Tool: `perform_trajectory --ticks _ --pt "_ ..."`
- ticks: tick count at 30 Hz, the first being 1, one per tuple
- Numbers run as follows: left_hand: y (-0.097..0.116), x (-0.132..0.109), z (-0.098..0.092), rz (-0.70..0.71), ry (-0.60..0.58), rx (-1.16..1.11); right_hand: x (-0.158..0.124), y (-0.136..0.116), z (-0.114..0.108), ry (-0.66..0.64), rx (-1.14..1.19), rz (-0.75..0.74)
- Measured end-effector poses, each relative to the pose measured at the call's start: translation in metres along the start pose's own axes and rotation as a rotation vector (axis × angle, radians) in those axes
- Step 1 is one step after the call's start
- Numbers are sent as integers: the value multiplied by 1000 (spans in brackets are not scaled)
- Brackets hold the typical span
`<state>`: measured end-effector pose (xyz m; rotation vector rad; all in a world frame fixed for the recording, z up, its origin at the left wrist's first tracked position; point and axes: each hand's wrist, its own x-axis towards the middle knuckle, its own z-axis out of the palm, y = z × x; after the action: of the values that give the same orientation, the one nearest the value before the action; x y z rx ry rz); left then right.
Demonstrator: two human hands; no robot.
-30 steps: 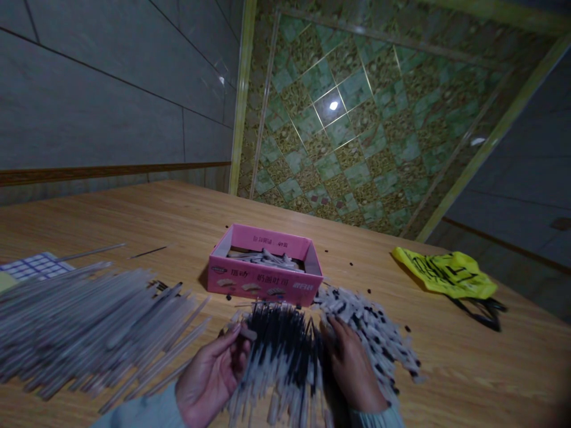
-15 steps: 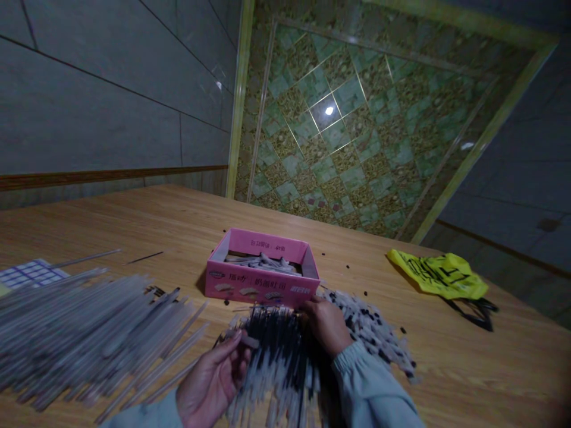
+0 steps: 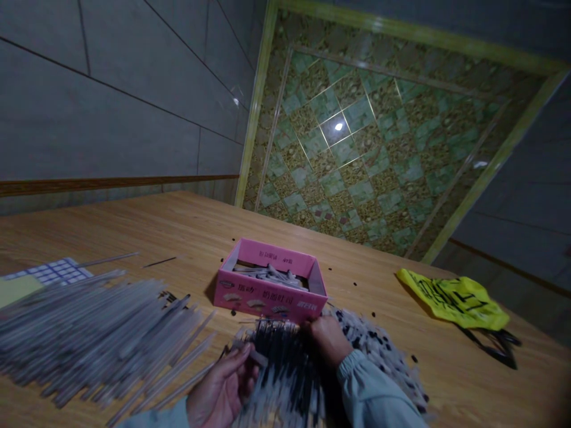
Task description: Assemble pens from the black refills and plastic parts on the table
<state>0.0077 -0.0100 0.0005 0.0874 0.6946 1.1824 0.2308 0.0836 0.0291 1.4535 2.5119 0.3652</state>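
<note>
My left hand pinches a short, pale translucent piece, perhaps a pen cap, between thumb and forefinger. Just beyond it lies a dense bundle of thin rods, dark at the far end and pale towards me, like pen refills. My right hand is at the far right edge of that bundle, by the front of the pink box. Its fingers are curled, and whatever they grip is hidden. Slender greyish-white, pen-like sticks lie inside the box.
Many clear tubes are heaped on the left, beside a blue-checked cloth. Small pale pieces with black bits are piled right of my right hand. A yellow bag lies far right on the wooden table. Small black bits are scattered about.
The view has shifted, so the things on the table appear slightly lower and further right. Both hands keep about the same places by the bundle; the left still pinches its piece.
</note>
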Motion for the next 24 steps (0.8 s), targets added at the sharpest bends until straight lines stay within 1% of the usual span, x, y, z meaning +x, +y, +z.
perform_trajectory --ticks 6,9,16,20,24 --pt "-3 2 -2 53 28 62 -11 0 4 115 -36 -56" --pt "-4 4 -2 61 9 99 -12 1 8 149 -31 -64" --pt "-4 7 -5 43 -59 158 -4 1 20 164 -40 -87" --pt "-3 9 -8 60 -56 204 0 -3 25 187 -66 -96" --pt "-2 10 -11 50 -62 206 -1 -6 24 227 -74 -104"
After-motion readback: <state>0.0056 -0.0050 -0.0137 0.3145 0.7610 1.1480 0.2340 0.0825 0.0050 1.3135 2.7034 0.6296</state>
